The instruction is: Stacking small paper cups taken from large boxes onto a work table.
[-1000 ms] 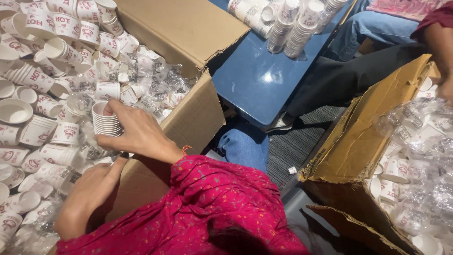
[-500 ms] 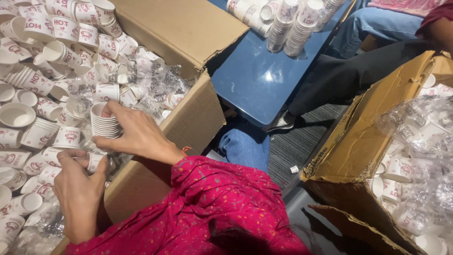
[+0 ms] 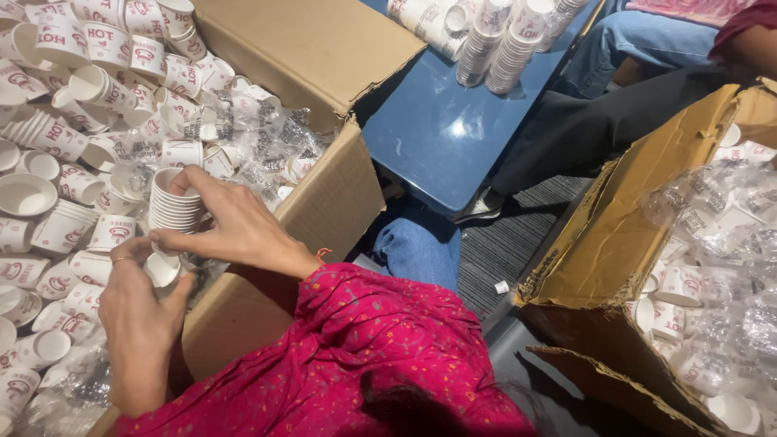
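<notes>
While a stack of paper cups (image 3: pixel 173 206) is gripped by the right hand (image 3: pixel 235 226) over the cardboard box (image 3: pixel 324 202), a single cup (image 3: pixel 160 269) is pinched by the left hand (image 3: pixel 137 316). Loose cups and plastic wrap (image 3: pixel 267 150) are crowded around; further cup stacks (image 3: pixel 502 40) are seen on the blue bench (image 3: pixel 437 129).

Brown cardboard box (image 3: pixel 340 202) of cups at left, torn brown box (image 3: pixel 615 235) right, clear plastic wrappers (image 3: pixel 267 146) inside
</notes>
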